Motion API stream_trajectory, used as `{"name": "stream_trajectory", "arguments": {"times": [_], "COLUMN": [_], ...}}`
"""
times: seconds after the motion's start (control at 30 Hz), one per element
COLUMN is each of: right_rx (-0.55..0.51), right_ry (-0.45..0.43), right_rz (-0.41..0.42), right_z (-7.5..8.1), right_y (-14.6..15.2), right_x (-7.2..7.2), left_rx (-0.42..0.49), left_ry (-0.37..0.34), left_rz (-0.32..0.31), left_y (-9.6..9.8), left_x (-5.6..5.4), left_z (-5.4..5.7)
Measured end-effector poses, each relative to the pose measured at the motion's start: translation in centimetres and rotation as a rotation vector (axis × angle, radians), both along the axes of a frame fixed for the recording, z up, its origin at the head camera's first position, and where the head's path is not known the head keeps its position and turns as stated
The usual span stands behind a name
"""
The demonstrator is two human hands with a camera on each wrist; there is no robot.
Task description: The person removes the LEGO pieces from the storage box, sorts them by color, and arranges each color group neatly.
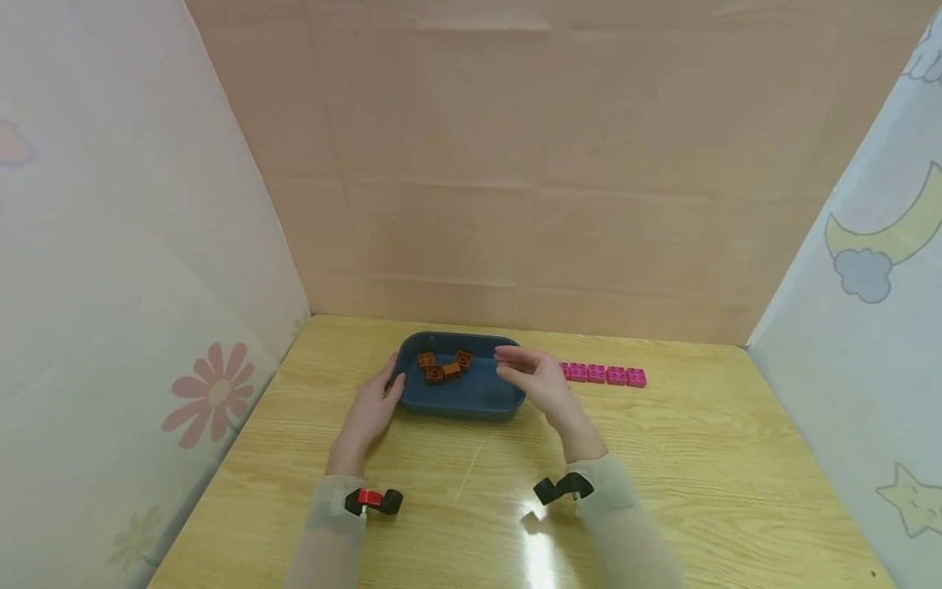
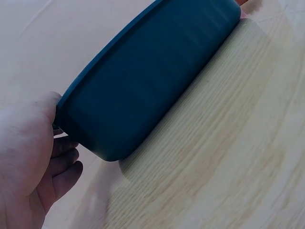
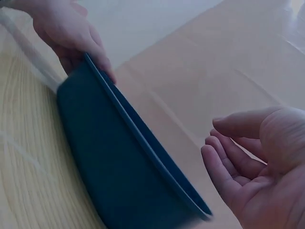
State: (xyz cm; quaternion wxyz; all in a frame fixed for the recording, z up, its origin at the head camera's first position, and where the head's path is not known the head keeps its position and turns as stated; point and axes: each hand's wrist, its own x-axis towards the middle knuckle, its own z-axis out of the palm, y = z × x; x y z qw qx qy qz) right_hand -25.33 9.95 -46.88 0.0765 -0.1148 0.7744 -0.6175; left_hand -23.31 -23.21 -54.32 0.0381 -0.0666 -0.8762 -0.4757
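Observation:
A dark blue tray point(image 1: 482, 391) stands on the table, with several brown toy bricks point(image 1: 435, 374) lying in its left half. My left hand point(image 1: 370, 409) grips the tray's left end, thumb over the rim and fingers along the outer wall. In the left wrist view, that hand point(image 2: 28, 152) is at the near corner of the tray. Over the tray's right end, my right hand point(image 1: 545, 384) hovers with relaxed, slightly bent fingers and nothing between them. The right wrist view shows this hand point(image 3: 267, 167) apart from the tray rim.
A straight row of pink toy bricks point(image 1: 597, 374) lies to the right of the tray, its left end hidden behind my right hand. The wooden table point(image 1: 706, 458) meets a beige back wall point(image 1: 515, 204) and patterned side walls.

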Motion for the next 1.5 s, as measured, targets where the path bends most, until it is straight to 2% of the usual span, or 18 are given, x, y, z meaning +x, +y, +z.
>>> {"name": "stream_trajectory", "arguments": {"times": [0.17, 0.33, 0.6, 0.73, 1.0, 1.27, 1.5], "right_rx": [-0.031, -0.007, 0.182, 0.233, 0.239, 0.367, 0.378], "right_ry": [-0.015, -0.032, 0.025, 0.044, 0.011, 0.067, 0.063], "right_rz": [0.037, 0.016, 0.001, 0.006, 0.041, 0.077, 0.101], "right_z": [-1.1, -2.2, -2.8, -3.2, -3.8, -4.3, -4.2], "right_y": [-3.2, -5.4, -7.3, -7.7, -7.6, -7.7, -7.8], "right_x": [-1.5, -2.5, -3.2, -3.4, -4.0, -4.4, -4.6], "left_rx": [0.012, -0.001, -0.006, -0.01, -0.013, -0.012, -0.005], "left_ry": [-0.002, 0.002, -0.013, -0.019, -0.003, 0.012, 0.018], "left_rz": [0.0, -0.002, 0.0, 0.002, -0.004, -0.011, -0.008], "left_y": [0.1, 0.1, 0.1, 0.0, 0.0, 0.1, 0.1], "left_x": [0.0, -0.1, 0.0, 0.0, -0.1, 0.0, 0.0], "left_z": [0.0, -0.2, 0.0, 0.0, 0.0, 0.0, 0.0]}}
